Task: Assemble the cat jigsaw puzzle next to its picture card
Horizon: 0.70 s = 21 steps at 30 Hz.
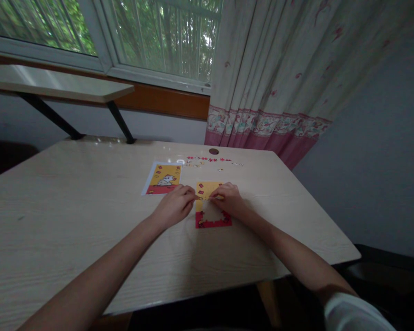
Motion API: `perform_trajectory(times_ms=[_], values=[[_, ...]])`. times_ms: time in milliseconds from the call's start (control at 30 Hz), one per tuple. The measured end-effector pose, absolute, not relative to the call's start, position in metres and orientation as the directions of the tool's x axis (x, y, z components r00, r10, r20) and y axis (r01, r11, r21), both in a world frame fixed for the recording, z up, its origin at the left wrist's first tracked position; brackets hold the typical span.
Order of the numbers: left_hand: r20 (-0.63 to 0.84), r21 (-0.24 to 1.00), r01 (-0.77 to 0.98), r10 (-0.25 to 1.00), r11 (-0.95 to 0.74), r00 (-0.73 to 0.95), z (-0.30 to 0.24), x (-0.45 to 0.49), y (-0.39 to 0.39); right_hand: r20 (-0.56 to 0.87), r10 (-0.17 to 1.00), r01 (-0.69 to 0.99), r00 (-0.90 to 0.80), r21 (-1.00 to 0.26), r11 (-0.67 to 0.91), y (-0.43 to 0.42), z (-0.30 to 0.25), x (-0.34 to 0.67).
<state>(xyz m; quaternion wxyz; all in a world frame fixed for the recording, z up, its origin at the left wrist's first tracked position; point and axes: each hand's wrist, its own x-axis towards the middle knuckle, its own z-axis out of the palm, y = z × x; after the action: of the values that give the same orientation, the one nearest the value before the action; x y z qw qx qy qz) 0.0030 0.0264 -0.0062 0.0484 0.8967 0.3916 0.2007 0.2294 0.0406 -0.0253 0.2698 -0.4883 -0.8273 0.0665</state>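
Observation:
A partly assembled jigsaw puzzle [213, 224] with a yellow upper part and a red lower border lies flat on the table, its middle open to the bare tabletop. My left hand [176, 204] is at its left edge, thumb and forefinger pinched together; what they hold, if anything, is too small to make out. Over the puzzle's right side, my right hand [230, 200] pinches a small pale puzzle piece at the inner edge of the yellow part. Left of the puzzle lies a printed reference picture [163, 179] showing a white animal on yellow and red.
Loose red puzzle pieces [209, 159] lie in a row toward the back of the table [106, 197], with paler pieces [194, 164] near them. A round cable hole [214, 151] is at the back edge. A raised shelf [55, 82] stands back left, and a curtain [262, 92] hangs behind.

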Motion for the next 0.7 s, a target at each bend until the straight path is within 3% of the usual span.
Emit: perform_trajectory(times_ms=[300,700], values=[[0.299,0.225,0.665,0.7,-0.712,0.649,-0.007,0.006,0.024,0.396,0.825,0.776,-0.403,-0.331,0.537,0.037,-0.023,0.229],[0.265,0.142,0.675,0.685,-0.724,0.678,-0.007,0.01,0.021,0.357,0.727,0.713,-0.586,-0.199,0.672,0.028,-0.01,0.23]])
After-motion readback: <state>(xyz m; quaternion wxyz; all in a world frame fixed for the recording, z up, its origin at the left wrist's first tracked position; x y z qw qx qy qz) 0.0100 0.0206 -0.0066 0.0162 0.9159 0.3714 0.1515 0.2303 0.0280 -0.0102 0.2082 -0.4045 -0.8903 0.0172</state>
